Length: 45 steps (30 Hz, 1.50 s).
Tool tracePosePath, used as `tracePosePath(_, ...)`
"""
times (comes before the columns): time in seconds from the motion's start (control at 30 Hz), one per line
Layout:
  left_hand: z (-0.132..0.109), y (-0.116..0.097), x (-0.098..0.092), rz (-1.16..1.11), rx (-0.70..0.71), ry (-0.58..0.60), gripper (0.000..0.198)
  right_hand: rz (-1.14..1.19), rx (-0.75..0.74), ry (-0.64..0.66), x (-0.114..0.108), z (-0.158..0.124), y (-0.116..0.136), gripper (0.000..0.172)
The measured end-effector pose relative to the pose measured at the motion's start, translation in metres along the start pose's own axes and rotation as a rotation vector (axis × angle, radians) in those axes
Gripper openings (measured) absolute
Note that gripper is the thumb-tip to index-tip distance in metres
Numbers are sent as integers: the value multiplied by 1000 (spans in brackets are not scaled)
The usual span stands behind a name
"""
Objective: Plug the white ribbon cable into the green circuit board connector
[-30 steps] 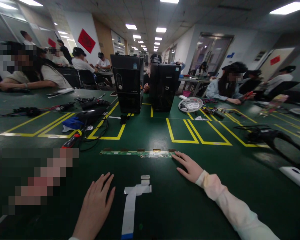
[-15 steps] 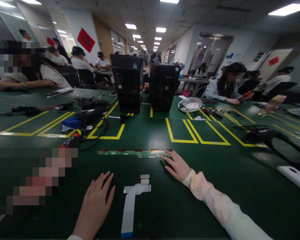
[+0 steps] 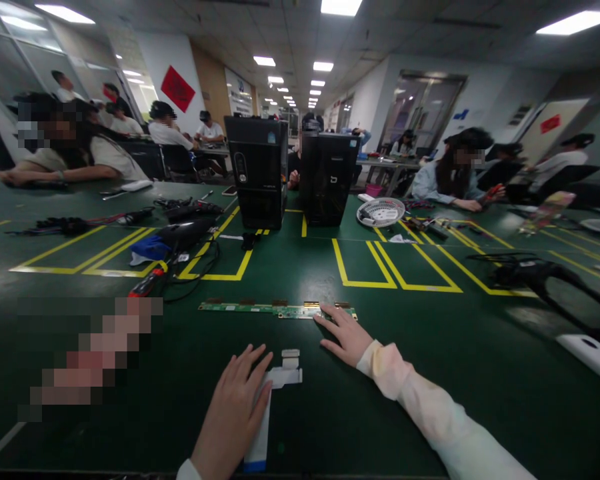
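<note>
The left hand [image 3: 235,408] lies palm-down in the lower centre of the frame, fingers straight and slightly spread, flat on top of a white flat ribbon cable [image 3: 286,377]. It grips nothing and only covers the cable's long tail. The cable's short cross arm and small connector end stick out just right of the fingertips, and its blue-tipped lower end shows beside the wrist at the bottom edge.

The right hand [image 3: 347,335], just right of centre, is likewise open and flat. Its fingertips rest on the right end of a long, narrow green circuit board strip [image 3: 260,308] that lies crosswise above both hands. The strip looks thin and rigid, with small brownish tabs along its far edge — its finer parts are too small to make out. The cable lies between the hands and below the strip, apart from it.

All of this rests on a dark green, faintly glossy worktop [image 3: 430,380] marked with yellow tape lines [image 3: 365,283]. Further up stand two black computer towers [image 3: 257,172], with a round white fan grille [image 3: 381,211] to their right. A pixelated patch hides the lower left, and the right sleeve is cut off at the bottom edge.
</note>
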State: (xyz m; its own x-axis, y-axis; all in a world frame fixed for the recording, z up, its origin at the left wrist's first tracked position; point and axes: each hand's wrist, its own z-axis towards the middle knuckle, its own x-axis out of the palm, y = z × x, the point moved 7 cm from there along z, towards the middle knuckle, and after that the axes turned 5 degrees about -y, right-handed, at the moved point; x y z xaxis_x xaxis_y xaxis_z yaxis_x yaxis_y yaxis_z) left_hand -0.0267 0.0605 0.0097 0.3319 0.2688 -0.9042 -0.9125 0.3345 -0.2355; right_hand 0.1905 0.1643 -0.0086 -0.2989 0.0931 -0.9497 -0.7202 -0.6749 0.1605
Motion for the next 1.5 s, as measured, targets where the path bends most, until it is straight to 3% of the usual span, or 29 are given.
tracePosePath(0.23,-2,-37,9,8,130,66,41,28,-8,2,-4,-19,10,55)
tracePosePath(0.77,27,-79,33,4,209,131,46,1,34,-22,-5,-21,14,48)
tracePosePath(1.07,39,-81,48,11,202,102,52,10,26,-32,-5,-20,13,47)
tracePosePath(1.5,39,-82,50,-15,200,82,51,14,31,-37,-5,-20,13,46)
